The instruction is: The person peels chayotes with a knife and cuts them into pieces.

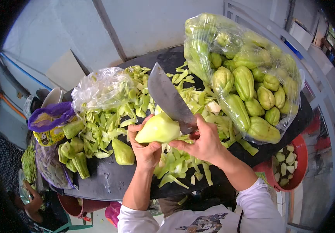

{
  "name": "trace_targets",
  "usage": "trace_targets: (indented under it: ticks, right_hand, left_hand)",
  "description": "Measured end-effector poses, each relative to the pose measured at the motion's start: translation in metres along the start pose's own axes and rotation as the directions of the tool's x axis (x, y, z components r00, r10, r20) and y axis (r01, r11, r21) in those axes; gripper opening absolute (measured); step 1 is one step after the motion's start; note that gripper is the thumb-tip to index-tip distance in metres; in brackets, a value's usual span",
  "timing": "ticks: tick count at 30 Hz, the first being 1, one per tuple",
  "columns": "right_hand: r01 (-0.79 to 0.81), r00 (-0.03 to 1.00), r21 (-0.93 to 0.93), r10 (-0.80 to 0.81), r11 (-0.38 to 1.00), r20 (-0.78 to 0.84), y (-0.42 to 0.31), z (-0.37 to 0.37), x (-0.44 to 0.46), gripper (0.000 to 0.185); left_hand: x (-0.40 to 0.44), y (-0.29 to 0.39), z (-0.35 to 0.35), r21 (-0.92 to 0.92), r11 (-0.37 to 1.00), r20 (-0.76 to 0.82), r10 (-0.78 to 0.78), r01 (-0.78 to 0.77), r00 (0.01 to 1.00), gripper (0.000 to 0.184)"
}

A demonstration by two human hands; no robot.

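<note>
My left hand (146, 149) is closed around a peeled, pale green chayote (159, 128), held above the dark table. In my right hand (202, 141) is a wide-bladed knife (169, 97), its tip pointing up and away from me. The lower part of the blade is right beside the chayote's right end; whether it touches cannot be made out. The knife's handle is hidden in my fingers. An unpeeled chayote (122, 152) lies on the table just left of my left hand. Green peelings (175, 167) are spread under and around both hands.
A clear plastic bag (291, 77) full of whole chayotes stands at the back right. A crumpled plastic bag (101, 85) lies among peelings at the left, near a purple net bag (51, 116). Below the table's right edge, a red bucket (301, 167) holds peeled pieces. Another person's arm (33, 204) shows lower left.
</note>
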State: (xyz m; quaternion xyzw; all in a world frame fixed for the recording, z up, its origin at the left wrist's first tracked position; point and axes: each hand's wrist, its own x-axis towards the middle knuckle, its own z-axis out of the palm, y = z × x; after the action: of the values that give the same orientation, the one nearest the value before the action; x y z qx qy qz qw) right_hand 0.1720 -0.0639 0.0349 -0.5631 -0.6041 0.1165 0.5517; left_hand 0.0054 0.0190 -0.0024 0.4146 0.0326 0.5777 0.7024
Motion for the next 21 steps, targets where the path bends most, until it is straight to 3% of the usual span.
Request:
trace_targets:
  ticks: [7, 9, 10, 12, 15, 21]
  right_hand:
    - [0.016, 1.000, 0.024, -0.015, 1.000, -0.024, -0.007, -0.002, 0.002, 0.063]
    - [0.000, 1.000, 0.020, 0.000, 1.000, -0.005, -0.009, -0.008, 0.003, 0.064]
    - [-0.023, 0.998, -0.031, 0.025, 0.999, 0.058, -0.010, -0.013, 0.004, 0.065]
    - [-0.045, 0.990, -0.080, 0.055, 0.996, 0.129, -0.007, -0.016, 0.004, 0.065]
    - [0.004, 0.991, -0.051, 0.002, 0.999, 0.130, -0.003, -0.013, 0.004, 0.066]
    - [-0.083, 0.980, -0.095, 0.098, 0.992, 0.170, -0.010, -0.018, 0.005, 0.068]
  left_hand:
    - [0.001, 0.008, 0.009, 0.021, 1.000, -0.015, 0.006, -0.005, 1.000, 0.068]
    - [0.004, 0.021, 0.008, 0.166, 0.966, 0.040, -0.205, 0.196, 0.978, 0.076]
    - [0.005, 0.026, 0.011, 0.164, 0.967, 0.039, -0.203, 0.195, 0.978, 0.076]
    - [0.007, 0.033, 0.013, 0.279, 0.887, -0.016, -0.379, 0.369, 0.925, 0.080]
    - [0.004, 0.031, 0.008, 0.357, 0.849, -0.028, -0.406, 0.388, 0.913, 0.078]
    - [-0.002, 0.023, 0.021, 0.432, 0.863, 0.001, -0.289, 0.261, 0.957, 0.073]
